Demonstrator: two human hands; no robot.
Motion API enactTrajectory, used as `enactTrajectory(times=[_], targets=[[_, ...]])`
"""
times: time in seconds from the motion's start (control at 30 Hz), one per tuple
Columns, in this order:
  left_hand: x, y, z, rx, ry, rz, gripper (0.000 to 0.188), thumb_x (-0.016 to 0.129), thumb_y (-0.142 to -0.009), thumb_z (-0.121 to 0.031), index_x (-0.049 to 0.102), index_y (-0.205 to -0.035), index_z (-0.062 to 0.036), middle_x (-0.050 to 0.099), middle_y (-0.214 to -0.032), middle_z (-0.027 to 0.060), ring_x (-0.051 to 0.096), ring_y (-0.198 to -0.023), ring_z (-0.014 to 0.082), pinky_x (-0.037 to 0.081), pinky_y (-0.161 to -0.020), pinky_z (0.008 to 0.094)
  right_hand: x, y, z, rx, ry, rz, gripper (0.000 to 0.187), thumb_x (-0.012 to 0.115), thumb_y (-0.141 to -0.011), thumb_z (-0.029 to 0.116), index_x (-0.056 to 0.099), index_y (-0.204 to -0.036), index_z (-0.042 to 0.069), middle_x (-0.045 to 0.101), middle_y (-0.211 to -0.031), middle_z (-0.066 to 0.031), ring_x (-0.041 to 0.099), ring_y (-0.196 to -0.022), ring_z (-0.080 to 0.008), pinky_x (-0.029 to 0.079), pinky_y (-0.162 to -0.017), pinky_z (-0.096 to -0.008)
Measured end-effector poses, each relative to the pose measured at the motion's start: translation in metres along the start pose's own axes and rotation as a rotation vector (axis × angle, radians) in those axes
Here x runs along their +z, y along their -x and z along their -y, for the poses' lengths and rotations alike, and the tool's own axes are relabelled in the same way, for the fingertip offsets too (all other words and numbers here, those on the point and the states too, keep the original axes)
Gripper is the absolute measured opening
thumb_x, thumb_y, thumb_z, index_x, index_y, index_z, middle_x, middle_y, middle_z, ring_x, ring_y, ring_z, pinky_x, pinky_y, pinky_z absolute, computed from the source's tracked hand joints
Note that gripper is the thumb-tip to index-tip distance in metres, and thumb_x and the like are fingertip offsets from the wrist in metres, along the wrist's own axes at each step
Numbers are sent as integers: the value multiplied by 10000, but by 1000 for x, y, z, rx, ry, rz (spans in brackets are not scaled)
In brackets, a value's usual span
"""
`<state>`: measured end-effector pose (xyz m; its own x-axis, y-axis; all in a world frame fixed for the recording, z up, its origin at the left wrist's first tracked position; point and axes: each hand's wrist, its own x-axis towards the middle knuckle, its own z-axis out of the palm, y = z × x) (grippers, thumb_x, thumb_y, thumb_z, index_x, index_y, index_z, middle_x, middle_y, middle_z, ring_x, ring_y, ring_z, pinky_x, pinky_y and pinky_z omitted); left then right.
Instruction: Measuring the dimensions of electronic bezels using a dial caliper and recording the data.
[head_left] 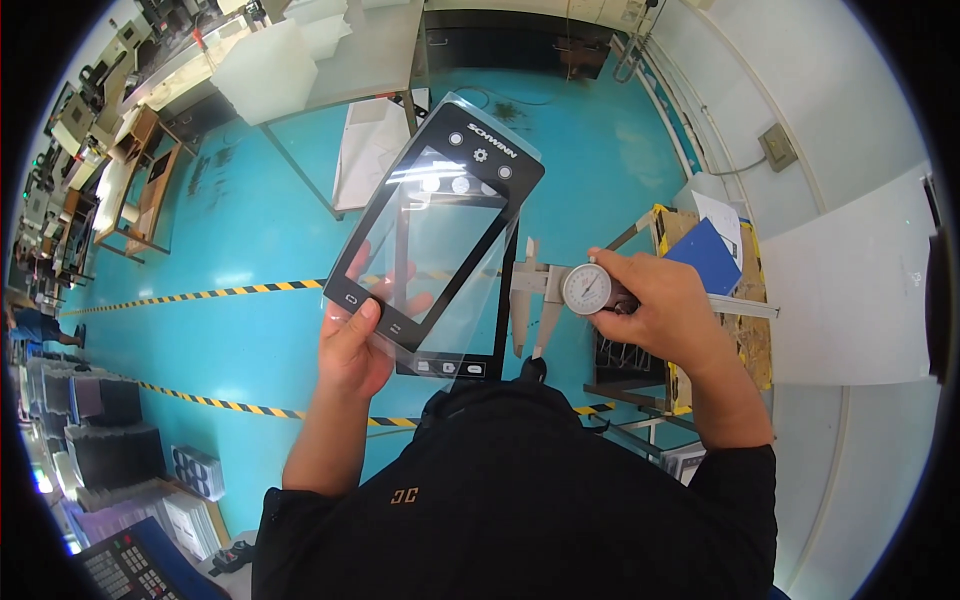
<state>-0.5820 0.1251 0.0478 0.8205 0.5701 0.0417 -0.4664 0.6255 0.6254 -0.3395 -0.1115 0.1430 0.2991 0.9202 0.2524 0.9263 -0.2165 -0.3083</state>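
Note:
My left hand [352,345] grips the lower left corner of a flat display cover panel [450,225], its fingers showing through the clear window. The panel has a black border with white icons, and clear film sticks out past its edges. It is tilted, top toward the right. My right hand [655,300] is closed around a dial caliper [587,289] with a round white dial. The caliper's jaws stand apart and point toward me, right of the panel, with nothing seen between them. Another black-framed panel [450,367] shows partly behind the held one; what supports it is hidden.
A metal table [375,50] with white foam sheets [265,75] stands ahead. On the right, a wooden-topped stand [745,345] bears a blue folder [705,255] and papers beside the wall. Striped tape [215,295] crosses the blue floor; stacked material [115,455] and a keypad [130,570] are lower left.

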Motion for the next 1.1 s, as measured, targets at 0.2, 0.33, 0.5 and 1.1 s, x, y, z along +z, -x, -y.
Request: enactTrajectory(times=[0.2,0.33,0.5,1.1], targets=[[5,3,1,-2,-21,-14,730,629,-931,-88,217,-1531,-39,521,-1355,264,474,-1342,345,463,-1061,574,6,2,2,-58,59,-13,521,807,-675,185,674,-1166,75,608,-724,-70,624,-655,-240,493,-573,-354],[5,4,2,6,-31,-14,743,634,-928,-93,206,-1533,-36,512,-1362,264,475,-1340,346,469,-1058,569,8,1,3,-64,54,-7,522,806,-673,181,674,-1166,72,604,-719,-68,624,-653,-239,493,-570,-351],[1,6,2,6,-45,-18,745,633,-928,-88,203,-1534,-33,535,-1341,250,474,-1341,346,479,-1050,565,10,0,3,-73,46,-8,514,805,-667,174,679,-1153,66,604,-722,-69,623,-651,-238,492,-567,-350],[-4,2,2,-13,-42,-39,754,636,-914,-54,211,-1537,-34,642,-1219,153,472,-1344,368,456,-1058,591,19,-3,-2,-66,85,23,490,792,-706,264,674,-1156,109,603,-722,-57,639,-654,-228,509,-571,-350]])
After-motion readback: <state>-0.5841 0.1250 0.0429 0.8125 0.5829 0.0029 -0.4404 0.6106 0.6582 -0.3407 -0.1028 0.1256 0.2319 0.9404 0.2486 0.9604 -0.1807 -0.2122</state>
